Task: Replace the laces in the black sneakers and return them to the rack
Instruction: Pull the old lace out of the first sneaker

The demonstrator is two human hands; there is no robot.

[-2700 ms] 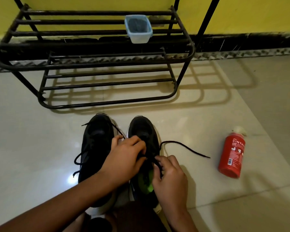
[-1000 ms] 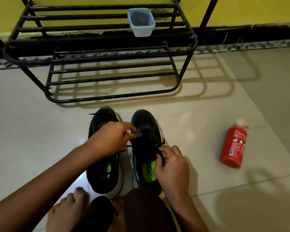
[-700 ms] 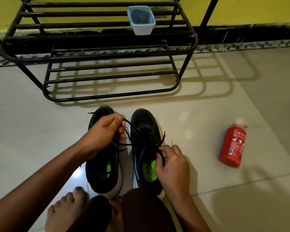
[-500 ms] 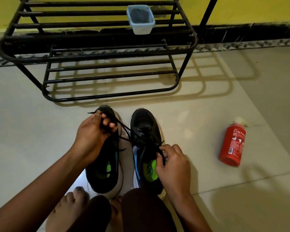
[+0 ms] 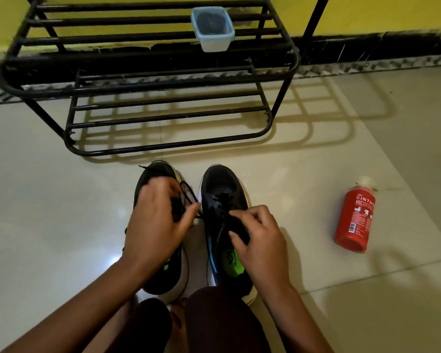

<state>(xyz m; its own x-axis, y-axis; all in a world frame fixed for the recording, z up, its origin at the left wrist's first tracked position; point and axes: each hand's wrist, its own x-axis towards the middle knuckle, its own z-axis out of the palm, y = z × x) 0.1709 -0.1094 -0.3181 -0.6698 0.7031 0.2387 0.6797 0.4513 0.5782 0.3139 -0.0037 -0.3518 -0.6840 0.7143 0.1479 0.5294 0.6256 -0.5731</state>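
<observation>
Two black sneakers with white soles and green insoles stand side by side on the floor, toes toward the rack. My left hand (image 5: 155,222) hovers over the left sneaker (image 5: 158,174) and holds a bunched black lace (image 5: 186,193) that runs across to the right sneaker (image 5: 220,184). My right hand (image 5: 260,240) rests on the right sneaker's tongue area and pinches the lace at the eyelets. The black metal shoe rack (image 5: 163,146) stands just beyond the toes.
A red Cinthol bottle (image 5: 354,217) lies on the tiles to the right. A pale blue plastic tub (image 5: 212,29) sits on the rack's upper shelf. My knees and a bare foot are at the bottom edge. A yellow wall with black skirting runs behind.
My left hand has come down and toward the right sneaker, the lace now gathered in it. My right hand stays on the right sneaker's eyelets.
</observation>
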